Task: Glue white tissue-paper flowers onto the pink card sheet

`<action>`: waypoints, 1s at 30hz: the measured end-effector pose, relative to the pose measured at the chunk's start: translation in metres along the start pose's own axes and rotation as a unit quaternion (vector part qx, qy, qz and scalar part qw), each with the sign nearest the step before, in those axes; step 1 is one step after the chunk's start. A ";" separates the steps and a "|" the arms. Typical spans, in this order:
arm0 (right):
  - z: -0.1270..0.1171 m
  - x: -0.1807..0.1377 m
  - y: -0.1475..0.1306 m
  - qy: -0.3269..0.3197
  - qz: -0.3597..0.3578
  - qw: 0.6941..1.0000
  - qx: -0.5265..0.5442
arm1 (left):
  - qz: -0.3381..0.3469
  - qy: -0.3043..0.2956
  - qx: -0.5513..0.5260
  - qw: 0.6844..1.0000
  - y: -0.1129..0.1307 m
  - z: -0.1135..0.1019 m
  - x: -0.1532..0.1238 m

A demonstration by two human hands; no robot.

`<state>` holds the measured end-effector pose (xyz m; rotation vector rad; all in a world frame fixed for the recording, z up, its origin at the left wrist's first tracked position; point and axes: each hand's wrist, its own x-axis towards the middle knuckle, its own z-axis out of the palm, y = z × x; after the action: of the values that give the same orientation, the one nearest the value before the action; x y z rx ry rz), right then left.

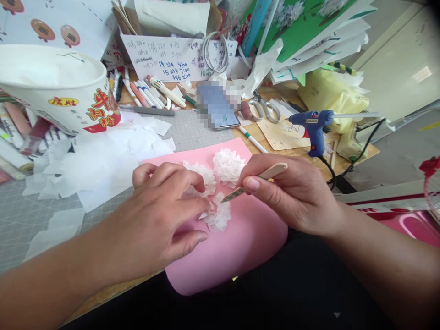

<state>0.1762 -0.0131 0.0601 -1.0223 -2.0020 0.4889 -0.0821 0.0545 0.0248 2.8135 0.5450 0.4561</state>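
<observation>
Pink paper (pixel 227 256) hangs over the table's front edge, its lower end curled. On it are fluffy white tissue-paper flowers: a full round one (pixel 228 166), another (pixel 201 173) partly behind my left fingers, and a sparser cluster of petals (pixel 219 216) nearest me. My left hand (pixel 168 208) rests over the paper with fingers bent and spread, fingertips beside the petals, thumb apart. In my right hand (pixel 288 197), thumb and fingers pinch slim beige tweezers (pixel 275 171). Their narrow tip points down-left at the sparse cluster; whether it grips a petal is hard to see.
Loose white tissue squares (pixel 103 158) cover the grey cutting mat (pixel 113 229) at left, near a paper bucket (pixel 51 87). Behind lie markers (pixel 137 94), a phone (pixel 218 107) and scissors (pixel 264 110). A blue glue gun (pixel 316 128) with a cord stands at right.
</observation>
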 end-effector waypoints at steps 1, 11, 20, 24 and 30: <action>0.000 0.000 0.000 0.001 -0.001 1.000 0.002 | 0.000 0.002 -0.001 1.000 0.000 0.000 0.000; -0.001 -0.001 -0.001 0.003 0.003 0.999 0.047 | 0.008 0.002 -0.004 1.000 0.001 -0.002 -0.001; 0.001 -0.001 -0.005 0.030 0.016 0.998 0.045 | 0.010 0.012 -0.011 1.000 0.003 -0.004 -0.001; 0.003 0.000 -0.004 -0.011 -0.009 1.000 0.002 | 0.000 0.006 -0.012 1.000 0.004 -0.004 -0.001; -0.001 -0.002 -0.004 0.007 0.016 1.000 -0.024 | 0.009 0.025 -0.028 0.999 0.004 -0.001 -0.003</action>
<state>0.1753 -0.0169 0.0623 -1.0847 -1.9967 0.4517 -0.0838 0.0501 0.0260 2.7623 0.5106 0.5377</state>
